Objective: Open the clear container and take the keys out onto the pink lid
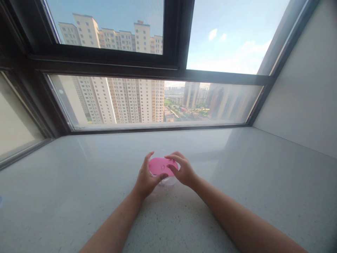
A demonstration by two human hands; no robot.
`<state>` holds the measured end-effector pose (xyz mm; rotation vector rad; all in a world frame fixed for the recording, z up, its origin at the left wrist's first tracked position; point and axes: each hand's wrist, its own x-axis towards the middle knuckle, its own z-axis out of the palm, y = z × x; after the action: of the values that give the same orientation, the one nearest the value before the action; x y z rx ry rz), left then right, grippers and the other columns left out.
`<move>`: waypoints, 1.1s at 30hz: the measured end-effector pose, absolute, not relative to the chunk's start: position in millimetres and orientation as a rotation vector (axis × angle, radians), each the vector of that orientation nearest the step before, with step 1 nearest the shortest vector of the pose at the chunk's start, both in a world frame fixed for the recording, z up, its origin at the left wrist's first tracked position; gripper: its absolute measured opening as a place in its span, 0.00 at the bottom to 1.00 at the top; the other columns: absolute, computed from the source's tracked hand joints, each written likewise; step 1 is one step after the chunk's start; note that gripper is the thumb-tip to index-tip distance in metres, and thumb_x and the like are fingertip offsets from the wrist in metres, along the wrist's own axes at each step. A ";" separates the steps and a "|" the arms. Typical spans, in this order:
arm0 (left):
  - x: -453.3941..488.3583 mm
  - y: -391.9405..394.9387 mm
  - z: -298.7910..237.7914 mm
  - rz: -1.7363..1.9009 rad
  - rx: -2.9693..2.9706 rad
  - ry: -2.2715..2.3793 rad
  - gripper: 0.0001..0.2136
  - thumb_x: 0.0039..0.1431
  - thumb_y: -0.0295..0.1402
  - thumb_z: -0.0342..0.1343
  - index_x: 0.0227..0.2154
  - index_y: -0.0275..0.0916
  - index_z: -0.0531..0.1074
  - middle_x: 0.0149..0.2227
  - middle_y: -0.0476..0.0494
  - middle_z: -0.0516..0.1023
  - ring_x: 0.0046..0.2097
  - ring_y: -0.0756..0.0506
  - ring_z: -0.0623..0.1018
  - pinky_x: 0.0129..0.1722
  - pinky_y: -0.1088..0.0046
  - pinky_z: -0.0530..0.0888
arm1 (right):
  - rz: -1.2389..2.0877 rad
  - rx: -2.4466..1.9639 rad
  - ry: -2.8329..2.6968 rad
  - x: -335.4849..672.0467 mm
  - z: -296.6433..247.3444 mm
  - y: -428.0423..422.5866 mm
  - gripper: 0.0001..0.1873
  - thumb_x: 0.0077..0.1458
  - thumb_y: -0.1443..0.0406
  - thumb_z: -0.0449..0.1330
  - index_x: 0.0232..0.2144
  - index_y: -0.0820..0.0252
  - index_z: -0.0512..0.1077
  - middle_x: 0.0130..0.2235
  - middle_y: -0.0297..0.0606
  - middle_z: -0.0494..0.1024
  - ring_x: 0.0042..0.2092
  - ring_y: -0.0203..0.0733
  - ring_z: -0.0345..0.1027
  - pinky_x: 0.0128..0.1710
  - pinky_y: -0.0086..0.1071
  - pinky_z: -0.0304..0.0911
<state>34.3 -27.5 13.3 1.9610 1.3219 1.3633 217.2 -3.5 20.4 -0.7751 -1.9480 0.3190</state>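
A pink oval lid point(158, 165) with a small round mark on its top lies over a clear see-through container point(170, 181), most of which the lid and hands hide. My left hand point(145, 179) grips the lid's left side, its thumb along the near edge and its fingers at the far left. On the other side, my right hand point(185, 171) has its thumb on top of the lid and its fingers curled at the far right edge. Whether the lid is fully seated on the container I cannot tell.
Underneath is a pale speckled windowsill point(79, 182). A dark window frame point(118, 68) with glass panes rises behind it, with tall buildings outside. A white wall point(302, 91) bounds the right side.
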 end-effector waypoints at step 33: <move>29.4 -18.1 6.5 1.435 1.662 1.285 0.17 0.54 0.32 0.49 0.47 0.38 0.62 0.25 0.52 0.70 0.27 0.51 0.68 0.31 0.77 0.65 | 0.474 -0.820 -1.759 215.3 15.7 3.6 0.13 0.54 0.69 0.54 0.41 0.60 0.73 0.36 0.40 0.69 0.33 0.35 0.62 0.32 0.30 0.60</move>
<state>29.4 -18.1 6.5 1.6624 1.2853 1.4352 215.3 3.6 15.7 -0.8201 -1.7595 0.4735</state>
